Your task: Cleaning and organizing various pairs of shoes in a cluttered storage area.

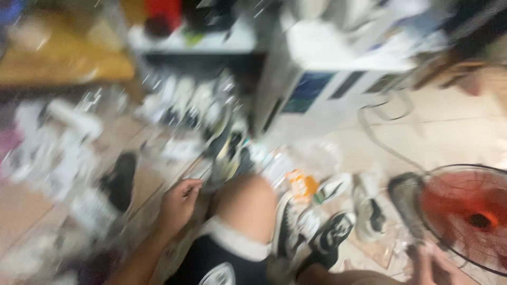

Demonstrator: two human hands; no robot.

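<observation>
The picture is heavily blurred by motion. My left hand (178, 203) hangs beside my bare knee (247, 203), fingers loosely curled, and nothing shows in it. My right hand (430, 266) is at the bottom right edge, next to the wire guard of a red floor fan (467, 214); blur hides whether it holds anything. Black-and-white sneakers (330, 237) lie on the floor between my knee and the fan. Black shorts with a white hem (227, 253) cover my thigh.
A white box-shaped appliance (322, 79) stands on the tiled floor ahead, with a cable (380, 132) looping beside it. Several shoes (195, 103) and clutter lie at the centre and left. A wooden surface (63, 63) is at the upper left.
</observation>
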